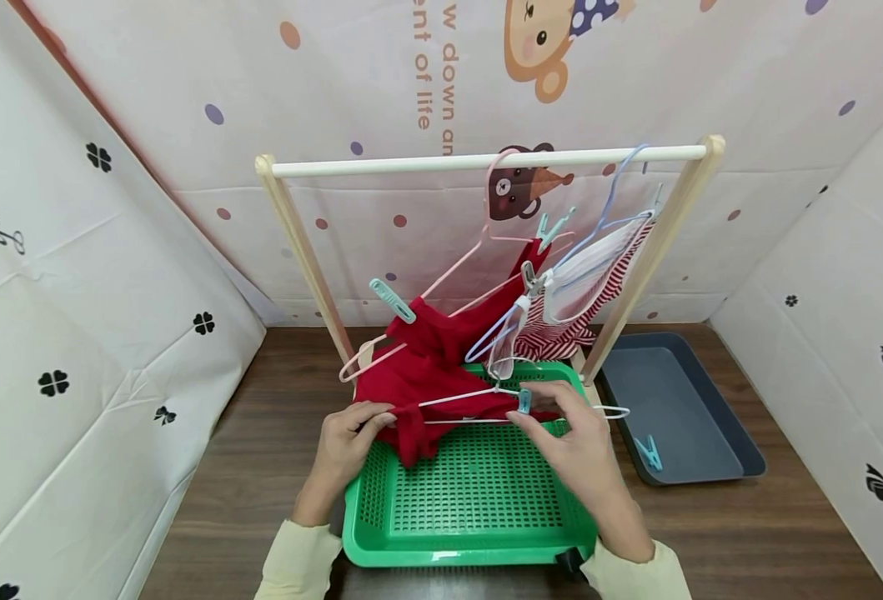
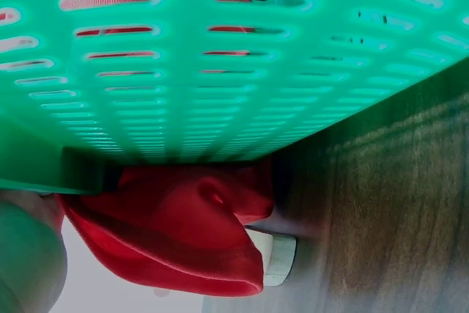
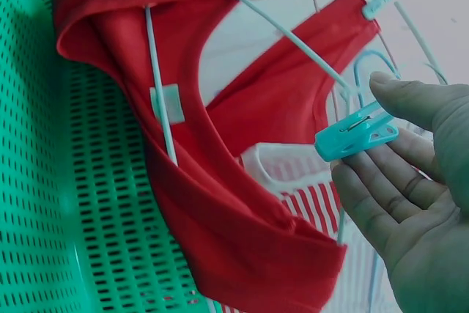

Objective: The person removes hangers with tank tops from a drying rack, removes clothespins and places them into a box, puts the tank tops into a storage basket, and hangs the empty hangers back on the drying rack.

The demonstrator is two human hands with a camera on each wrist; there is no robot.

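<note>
In the head view my left hand (image 1: 338, 448) pinches the edge of a red sleeveless garment (image 1: 396, 392) on a thin white hanger (image 3: 293, 39). My right hand (image 1: 579, 442) holds a teal clothespin (image 3: 355, 137) between thumb and fingers, close to the hanger's bar. The right wrist view shows the garment's strap over one hanger arm and a pale label inside the cloth. Below both hands lies a green perforated basket (image 1: 479, 500). A fold of red cloth (image 2: 183, 232) hangs past the basket in the left wrist view.
Behind stands a wooden rack with a white rail (image 1: 381, 167). A pink hanger (image 1: 452, 268) there bears red cloth held by teal clothespins; a blue hanger (image 1: 608, 200) bears a red-and-white striped garment (image 1: 554, 333). At right, a grey tray (image 1: 681, 400) contains a teal clothespin (image 1: 648, 452).
</note>
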